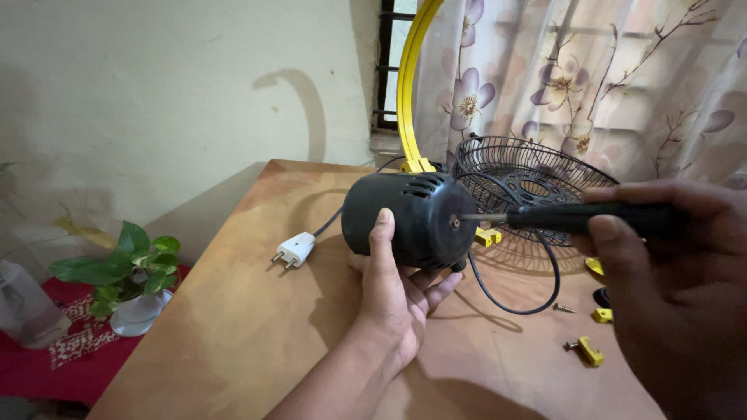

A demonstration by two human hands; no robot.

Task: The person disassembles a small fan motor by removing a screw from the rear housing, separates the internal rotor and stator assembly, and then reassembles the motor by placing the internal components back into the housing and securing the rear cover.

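Screwdriver (580, 218) in your right hand (677, 288) is meeting the motor housing (405, 222) screw at centre frame; fingers are gripping it, left hand (397, 295) is cradling the housing—keep the tip square.

Dim window light, soft shadows; the right foreground is blurred.

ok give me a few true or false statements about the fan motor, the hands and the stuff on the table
1. The left hand cradles the black fan motor from below. True.
2. The right hand holds a hammer. False: it holds a black-handled screwdriver, tip at the motor's end face.
3. The white plug is in a wall socket. False: it lies loose on the wooden table.
4. A black wire fan guard lies behind the motor. True.
5. The yellow clip on the table is red. False: yellow.
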